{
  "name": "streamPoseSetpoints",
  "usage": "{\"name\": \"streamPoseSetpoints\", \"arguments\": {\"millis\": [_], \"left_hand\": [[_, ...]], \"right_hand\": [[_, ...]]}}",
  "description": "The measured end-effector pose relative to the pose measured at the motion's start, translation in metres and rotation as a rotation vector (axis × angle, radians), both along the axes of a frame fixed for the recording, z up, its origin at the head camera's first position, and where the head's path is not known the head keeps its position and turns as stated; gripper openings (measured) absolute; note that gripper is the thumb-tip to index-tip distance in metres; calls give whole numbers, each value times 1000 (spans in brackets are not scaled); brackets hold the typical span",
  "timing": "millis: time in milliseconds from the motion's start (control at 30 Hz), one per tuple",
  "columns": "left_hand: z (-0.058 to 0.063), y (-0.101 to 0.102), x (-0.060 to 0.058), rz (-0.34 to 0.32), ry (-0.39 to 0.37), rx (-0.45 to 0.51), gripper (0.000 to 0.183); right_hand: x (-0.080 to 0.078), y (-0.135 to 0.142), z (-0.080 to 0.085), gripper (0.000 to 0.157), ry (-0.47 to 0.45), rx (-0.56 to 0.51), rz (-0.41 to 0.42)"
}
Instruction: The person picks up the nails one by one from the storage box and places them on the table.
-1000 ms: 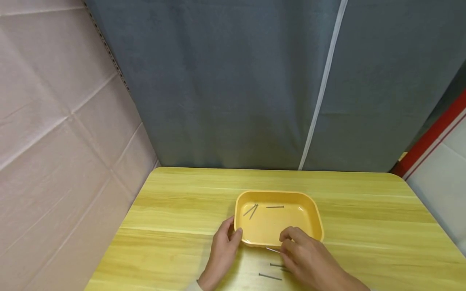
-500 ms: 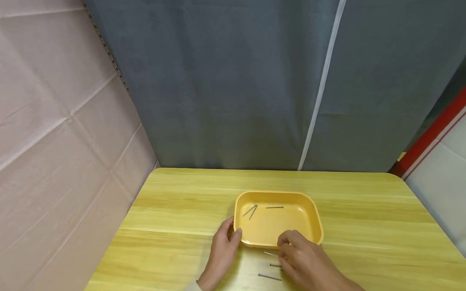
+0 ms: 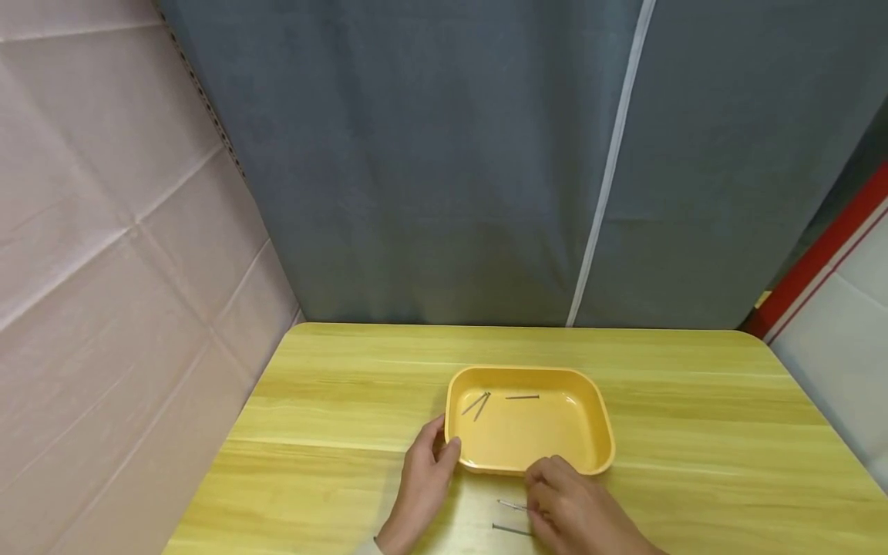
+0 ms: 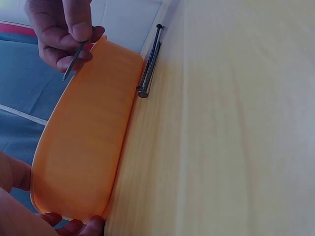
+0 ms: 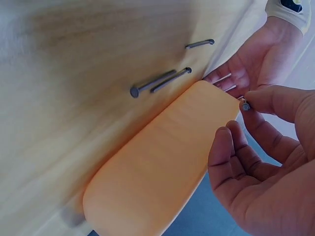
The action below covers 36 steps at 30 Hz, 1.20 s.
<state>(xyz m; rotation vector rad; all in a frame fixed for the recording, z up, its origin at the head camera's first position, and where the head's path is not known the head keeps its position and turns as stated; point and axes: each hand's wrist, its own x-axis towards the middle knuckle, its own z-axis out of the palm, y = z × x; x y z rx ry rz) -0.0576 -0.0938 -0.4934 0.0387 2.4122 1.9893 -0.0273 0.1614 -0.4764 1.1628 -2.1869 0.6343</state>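
Note:
My left hand [image 3: 425,482] grips the left end of a yellow plastic tray [image 3: 603,432], thumb and fingers about its corner. Between thumb and forefinger, my right hand [image 3: 579,505] pinches a nail [image 4: 73,62], held above the table just in front of the tray's near side. In the right wrist view that nail shows mostly as its head. Loose nails [image 5: 170,81] lie on the tabletop by the tray's near wall; my right hand partly covers them in the head view. Inside the tray are two touching nails [image 3: 475,403] at the left and a single nail [image 3: 523,397] near the back.
The wood-grain table [image 3: 708,432] extends on both sides of the tray. A grey curtain [image 3: 430,169] with a white strip hangs behind it. Pale sheeting [image 3: 125,270] stands at the left, and a red-edged white panel [image 3: 860,293] at the right.
My right hand has drawn slightly toward me and to the left with the pinched nail, from the tray's near rim to over the table nails. My left hand and the tray stay put.

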Motion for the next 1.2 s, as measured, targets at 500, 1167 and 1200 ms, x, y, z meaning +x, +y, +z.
{"name": "streamPoseSetpoints", "arguments": {"millis": [500, 1167, 1200], "left_hand": [[-1, -1, 0, -13, 13, 17, 54], [0, -1, -1, -29, 5, 44, 54], [0, -2, 0, -30, 4, 44, 54]], "right_hand": [[9, 0, -14, 27, -76, 68, -1], [16, 7, -21, 30, -151, 41, -56], [17, 7, -22, 32, -154, 39, -63]]}}
